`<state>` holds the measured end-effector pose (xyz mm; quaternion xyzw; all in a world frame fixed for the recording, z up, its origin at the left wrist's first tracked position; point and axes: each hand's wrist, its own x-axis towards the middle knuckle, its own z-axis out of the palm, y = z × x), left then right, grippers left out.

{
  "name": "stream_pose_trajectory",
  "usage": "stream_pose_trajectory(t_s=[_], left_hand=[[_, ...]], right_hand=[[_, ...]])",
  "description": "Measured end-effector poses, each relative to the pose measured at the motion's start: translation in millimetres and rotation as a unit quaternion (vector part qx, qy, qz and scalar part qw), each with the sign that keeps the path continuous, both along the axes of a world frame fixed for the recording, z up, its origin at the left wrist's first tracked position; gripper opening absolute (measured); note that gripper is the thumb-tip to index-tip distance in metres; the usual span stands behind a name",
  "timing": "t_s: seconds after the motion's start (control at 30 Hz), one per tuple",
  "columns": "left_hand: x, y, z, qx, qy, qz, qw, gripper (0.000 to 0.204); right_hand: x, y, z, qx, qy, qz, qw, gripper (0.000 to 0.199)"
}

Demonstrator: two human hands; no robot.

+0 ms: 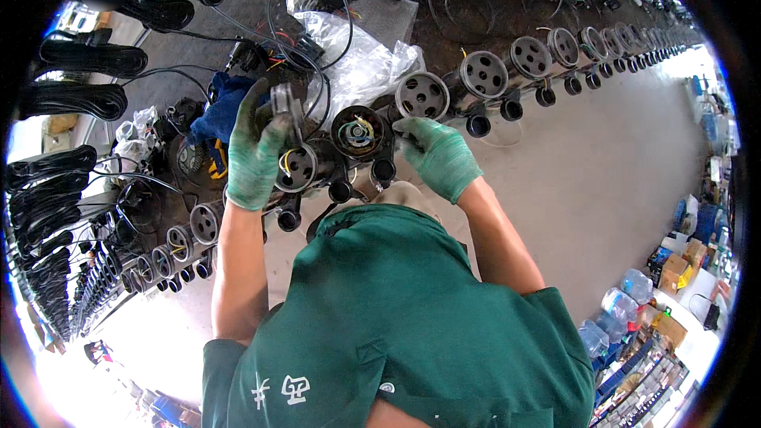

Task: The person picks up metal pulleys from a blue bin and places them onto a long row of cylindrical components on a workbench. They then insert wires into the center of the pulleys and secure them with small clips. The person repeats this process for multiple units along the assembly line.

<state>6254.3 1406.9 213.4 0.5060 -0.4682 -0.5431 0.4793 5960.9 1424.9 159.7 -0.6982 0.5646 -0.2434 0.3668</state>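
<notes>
My left hand [258,160], in a green glove with darkened fingertips, grips a round grey metal cover [283,103] between thumb and fingers, seen nearly edge-on and slightly blurred. Just right of it stands an open round black housing [346,147] with yellow, white and blue wires coiled inside. My right hand [441,157], also gloved, has its curled fingers on the right side of this housing. Below my left hand sits another round part [298,169] with a holed face and a yellow wire. A holed round wheel [422,97] is beyond my right fingertips.
Similar round parts [531,57] with short black tubes line the bench edge on both sides. Clear plastic bags [349,51], a blue cloth [219,111] and loose cables lie on the dark bench [432,28]. Black cable bundles [75,101] hang at left. Bottles [617,305] and boxes stand far right.
</notes>
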Motion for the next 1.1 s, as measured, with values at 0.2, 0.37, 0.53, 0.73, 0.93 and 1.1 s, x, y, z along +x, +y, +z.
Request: stream_pose_trajectory(t_s=[0.2, 0.37, 0.53, 0.73, 0.93, 1.1], left_hand=[[8, 26, -7, 0.009, 0.123, 0.022, 0.992, 0.080], [12, 39, -18, 0.013, 0.173, 0.006, 0.985, 0.077], [9, 43, -21, 0.020, 0.229, -0.001, 0.973, 0.076], [8, 46, -26, 0.009, 0.219, 0.007, 0.976, 0.069], [5, 44, -18, 0.005, 0.175, 0.027, 0.984, 0.066], [-1, 42, -21, 0.006, 0.205, 0.067, 0.977, 0.071]], right_hand=[[43, -12, 12, 0.044, 0.173, 0.066, 0.982, 0.039], [73, -20, 25, 0.039, 0.268, 0.053, 0.961, 0.044], [91, -35, 20, 0.087, 0.395, 0.087, 0.910, 0.033], [77, -18, 9, 0.007, 0.312, 0.063, 0.948, 0.026], [77, -25, 0, -0.064, 0.248, 0.092, 0.962, 0.029], [87, -58, 1, -0.048, 0.232, 0.185, 0.954, 0.029]])
